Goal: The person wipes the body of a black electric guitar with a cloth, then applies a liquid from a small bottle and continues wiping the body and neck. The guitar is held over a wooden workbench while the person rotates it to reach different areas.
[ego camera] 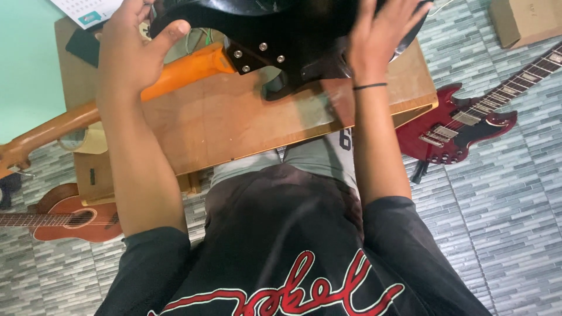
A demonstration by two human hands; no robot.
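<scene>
The glossy black solid-body electric guitar (293, 35) lies back-up on the wooden table (234, 123), its metal neck plate with four screws showing where the orange-finished wooden neck (187, 70) joins it and runs off to the person's left. It looks heavy and rigid, with a slick lacquered surface that would slide under a loose palm and mark easily if knocked, so the sound places to hold are the body's edges and the horn by the cutaway, not the neck alone. The left hand (126, 44) curls around the upper horn, thumb against the edge, a closed grip on the body. The right hand (380, 35), with a thin black band at the wrist, lies spread and flat on the body's far side, pressing rather than clasping. Beyond that hand, on the grey tiled floor (503, 222), lies a dark red double-cutaway electric guitar (462, 131); beyond the left grip, a small brown acoustic guitar (64, 219).
</scene>
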